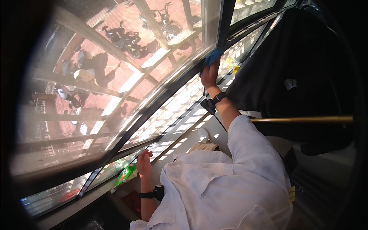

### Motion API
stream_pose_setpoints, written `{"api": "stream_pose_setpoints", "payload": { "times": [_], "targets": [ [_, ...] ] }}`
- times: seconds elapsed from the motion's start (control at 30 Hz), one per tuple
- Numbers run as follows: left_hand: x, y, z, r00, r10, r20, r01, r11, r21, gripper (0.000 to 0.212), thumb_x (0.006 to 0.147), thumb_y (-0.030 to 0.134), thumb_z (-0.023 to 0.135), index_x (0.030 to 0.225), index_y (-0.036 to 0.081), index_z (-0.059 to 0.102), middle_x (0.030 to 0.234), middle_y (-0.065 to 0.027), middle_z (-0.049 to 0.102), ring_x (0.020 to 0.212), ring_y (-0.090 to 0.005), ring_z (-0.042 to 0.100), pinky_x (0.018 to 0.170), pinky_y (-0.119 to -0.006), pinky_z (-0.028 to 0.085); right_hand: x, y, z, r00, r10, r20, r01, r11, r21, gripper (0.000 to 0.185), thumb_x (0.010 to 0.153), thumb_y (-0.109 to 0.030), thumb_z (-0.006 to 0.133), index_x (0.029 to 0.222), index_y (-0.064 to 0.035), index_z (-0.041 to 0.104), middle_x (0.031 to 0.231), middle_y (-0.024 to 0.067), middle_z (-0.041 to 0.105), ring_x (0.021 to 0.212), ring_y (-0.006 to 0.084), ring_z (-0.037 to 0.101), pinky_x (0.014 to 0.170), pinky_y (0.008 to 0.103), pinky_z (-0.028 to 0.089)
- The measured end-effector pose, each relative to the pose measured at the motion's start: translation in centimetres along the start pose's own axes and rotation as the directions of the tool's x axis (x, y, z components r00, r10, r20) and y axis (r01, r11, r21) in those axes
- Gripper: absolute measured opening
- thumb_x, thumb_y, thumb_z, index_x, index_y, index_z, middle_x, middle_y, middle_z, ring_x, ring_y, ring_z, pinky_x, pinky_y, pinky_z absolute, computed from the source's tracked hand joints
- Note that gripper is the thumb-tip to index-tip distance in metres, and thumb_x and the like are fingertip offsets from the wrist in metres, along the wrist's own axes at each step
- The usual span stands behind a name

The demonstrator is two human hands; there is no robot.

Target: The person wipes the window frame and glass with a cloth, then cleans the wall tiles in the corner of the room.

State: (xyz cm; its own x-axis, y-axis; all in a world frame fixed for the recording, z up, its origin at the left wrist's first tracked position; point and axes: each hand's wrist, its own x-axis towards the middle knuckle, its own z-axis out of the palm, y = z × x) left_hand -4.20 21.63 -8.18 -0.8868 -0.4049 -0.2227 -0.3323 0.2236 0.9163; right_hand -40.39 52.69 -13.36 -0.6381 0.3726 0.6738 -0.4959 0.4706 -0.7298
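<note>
My right hand (210, 75) is stretched up and holds a blue cloth (213, 56) against the dark window frame (172, 87), at the corner where the frame bars meet. Below and to the left, my left hand (144, 163) is raised near the lower part of the window, fingers apart, with nothing in it. A large glass pane (95, 115) fills the left of the view. Both wrists wear black straps with small devices. Beside my left hand, a green plastic packet (126, 174) lies on the window sill.
A dark cloth or garment (281, 66) hangs at the right, above a brass-coloured rail (302, 119). A small yellow object (236, 69) stands by the window. My white shoe (203, 134) shows below. Beyond the glass are beams and several parked two-wheelers.
</note>
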Motion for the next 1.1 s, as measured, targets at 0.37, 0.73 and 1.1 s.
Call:
{"api": "stream_pose_setpoints", "payload": {
  "times": [0.37,0.73,1.1],
  "targets": [
    [1.3,2.3,2.4,0.994,0.058,0.093,-0.053,0.997,-0.051,0.025,0.099,0.017,0.049,0.114,-0.001,0.058,0.096,-0.0098,0.066,0.088,-0.0152,0.063,0.080,-0.028,0.048,17.7,-7.1,-0.1,0.923,0.306,-0.234,-0.185,0.886,0.426,0.027,0.084,-0.015,0.043,0.099,0.0025,0.057,0.088,0.0138,0.057,0.084,0.0287,0.054,0.081,0.0393,0.043],
    [2.5,3.1,3.7,0.968,0.234,0.091,-0.227,0.971,-0.075,0.025,0.099,0.018,0.049,0.114,-0.001,0.058,0.096,-0.0068,0.065,0.089,-0.0129,0.061,0.077,-0.027,0.048,29.8,-18.8,-3.5,0.946,-0.193,-0.262,0.271,0.912,0.308,0.028,0.087,-0.012,0.043,0.103,0.0046,0.058,0.092,0.0128,0.062,0.082,0.0244,0.057,0.077,0.0348,0.045],
    [2.2,2.3,3.8,0.977,0.124,0.173,-0.125,0.992,-0.004,0.025,0.099,0.017,0.050,0.113,-0.001,0.058,0.097,-0.0082,0.066,0.088,-0.0141,0.062,0.081,-0.028,0.048,10.3,-0.9,-1.0,0.966,0.200,-0.161,-0.178,0.974,0.142,0.037,0.084,-0.013,0.042,0.114,0.0050,0.054,0.119,0.0239,0.054,0.109,0.0409,0.051,0.096,0.0409,0.039]
  ]
}}
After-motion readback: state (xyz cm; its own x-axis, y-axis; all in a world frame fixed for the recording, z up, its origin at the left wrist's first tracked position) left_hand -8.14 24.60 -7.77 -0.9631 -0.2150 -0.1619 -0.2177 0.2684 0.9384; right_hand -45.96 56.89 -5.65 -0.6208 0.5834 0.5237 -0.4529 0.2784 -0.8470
